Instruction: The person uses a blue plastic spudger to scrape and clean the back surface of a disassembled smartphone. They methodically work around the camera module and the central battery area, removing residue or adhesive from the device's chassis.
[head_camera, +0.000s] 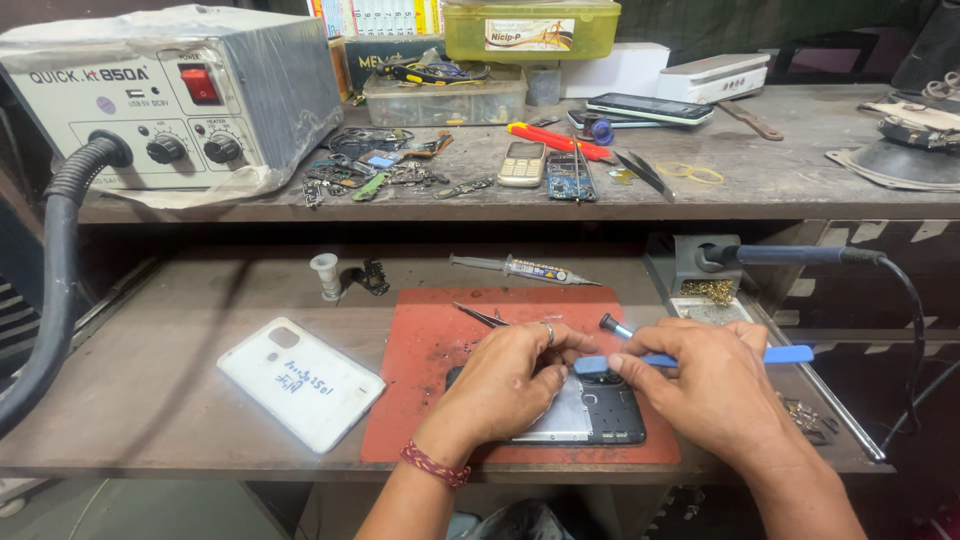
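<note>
At a repair table (150, 400), a person's left hand (510, 385) steadies an opened phone (600, 415) lying on a red mat (420, 350), fingers pressed together against its top edge. The right hand (715, 385) has its fingers clamped on a blue pry tool (690, 358), tip at the phone's upper rim. The prying stage seems under way; the next move likely calls for gentle, controlled leverage. A white back cover (300, 382) lies just left of the mat.

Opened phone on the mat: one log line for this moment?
left hand: steadies opened phone | right hand: holds blue pry tool | surface: red mat
</note>
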